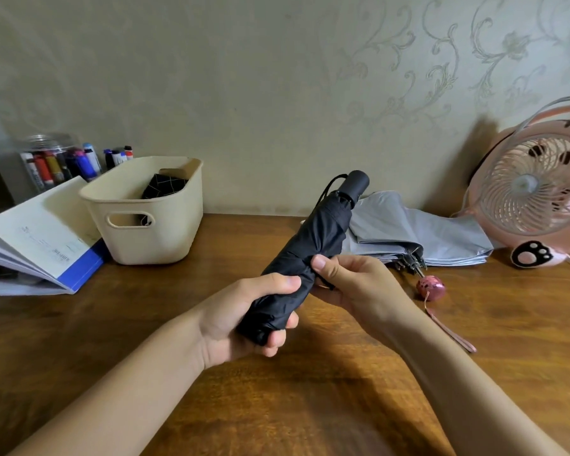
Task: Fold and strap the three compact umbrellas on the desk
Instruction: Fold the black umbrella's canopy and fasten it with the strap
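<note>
A black compact umbrella (316, 245) is held slanted above the wooden desk (310, 406), its handle pointing up and away. My left hand (244, 317) grips its lower end, fingers wrapped round the gathered cloth. My right hand (346, 281) pinches the cloth and a thin black strap at the middle of the umbrella. A grey umbrella (418, 235) lies loosely collapsed on the desk behind, with a pink handle (431, 287) and pink wrist strap. A dark checked item (163, 189), possibly a third umbrella, sits in the cream basket (152, 232).
A pink desk fan (537, 195) stands at the right against the wall. A stack of papers and a blue-edged booklet (46, 245) lies at the left. A clear jar of markers (56, 162) stands behind the basket.
</note>
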